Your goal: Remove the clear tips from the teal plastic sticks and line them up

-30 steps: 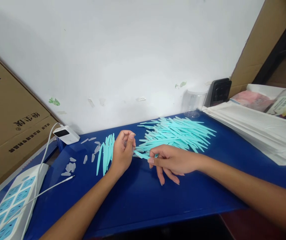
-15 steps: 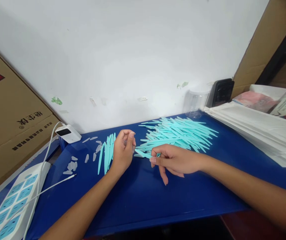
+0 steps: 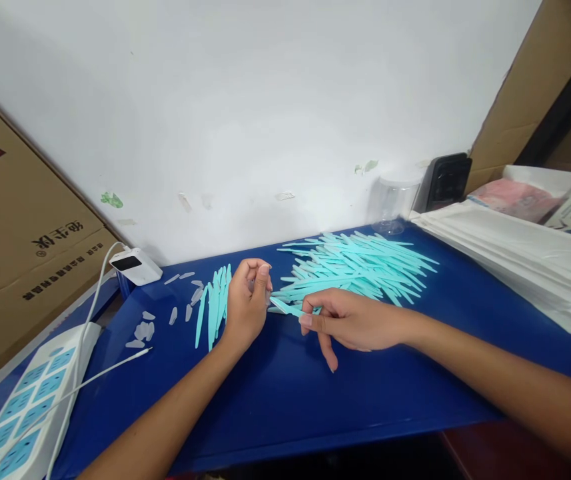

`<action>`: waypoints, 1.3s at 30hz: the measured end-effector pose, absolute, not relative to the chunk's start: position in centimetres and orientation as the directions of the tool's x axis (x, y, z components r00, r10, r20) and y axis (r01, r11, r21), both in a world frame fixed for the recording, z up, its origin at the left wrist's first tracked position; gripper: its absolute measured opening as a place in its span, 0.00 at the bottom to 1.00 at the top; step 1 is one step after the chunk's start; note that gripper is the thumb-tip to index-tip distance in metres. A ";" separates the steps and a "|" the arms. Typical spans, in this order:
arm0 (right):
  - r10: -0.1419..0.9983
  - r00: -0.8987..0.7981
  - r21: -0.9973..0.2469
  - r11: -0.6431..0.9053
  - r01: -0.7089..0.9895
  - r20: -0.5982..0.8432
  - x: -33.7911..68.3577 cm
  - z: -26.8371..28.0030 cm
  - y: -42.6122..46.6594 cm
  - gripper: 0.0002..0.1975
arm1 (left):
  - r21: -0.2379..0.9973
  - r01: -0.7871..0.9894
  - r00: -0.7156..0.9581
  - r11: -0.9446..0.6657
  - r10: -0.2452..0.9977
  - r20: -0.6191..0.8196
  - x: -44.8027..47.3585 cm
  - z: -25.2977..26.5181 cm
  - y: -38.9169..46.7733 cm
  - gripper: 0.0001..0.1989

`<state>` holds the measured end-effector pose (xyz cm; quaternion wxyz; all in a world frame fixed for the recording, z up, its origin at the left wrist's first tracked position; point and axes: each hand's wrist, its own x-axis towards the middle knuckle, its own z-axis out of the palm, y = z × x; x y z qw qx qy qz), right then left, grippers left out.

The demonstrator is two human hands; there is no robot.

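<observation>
Across the back of my view, a pale wall (image 3: 265, 100) with peeling scraps rises behind the glossy blue table (image 3: 290, 407). From the left edge I see a printed cardboard box (image 3: 25, 233); at the right lies a layered white stack (image 3: 515, 267). A large pile of turquoise sticks (image 3: 365, 270) covers the table's far middle, and a power strip (image 3: 30, 400) sits near the box.

My right hand (image 3: 345, 320) pinches one stick between thumb and index finger, its other fingers loose. My left hand (image 3: 246, 303) is curled nearly closed, seemingly around something translucent; I cannot tell how much. Beside it lies a smaller group of sticks (image 3: 214, 307), then scattered clear pieces (image 3: 144, 331).

The pinched turquoise stick (image 3: 288, 308) lies between the hands, tip toward the left fingers; I cannot tell whether they touch. I judge the step in hand to be work on this single stick, so the next move calls for a steady pinch and careful alignment.
</observation>
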<state>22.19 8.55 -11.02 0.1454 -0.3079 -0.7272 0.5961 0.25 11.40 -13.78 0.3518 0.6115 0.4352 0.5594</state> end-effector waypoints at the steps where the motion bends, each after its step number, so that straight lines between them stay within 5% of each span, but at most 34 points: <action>1: 0.622 -0.769 -0.954 0.114 0.276 -0.148 22.2 -11.1 8.5 0.20 | 0.916 0.142 -0.003 -0.374 0.926 0.379 0.3 -13.8 11.4 0.13; 10: 0.632 -0.772 -0.959 0.177 0.223 -0.063 21.6 -11.4 8.4 0.20 | 0.876 0.235 0.025 -0.421 0.904 0.427 0.8 -13.6 10.5 0.12; 19: 0.750 -0.661 -0.955 0.172 0.240 -0.031 21.8 -11.8 9.1 0.20 | 0.903 0.095 0.056 -0.418 0.908 0.415 0.7 -13.4 10.5 0.13; 39: 0.800 -0.599 -0.952 0.202 0.228 0.027 21.4 -11.9 9.1 0.16 | 0.859 0.335 0.175 -0.389 0.921 0.349 -0.1 -13.4 10.4 0.19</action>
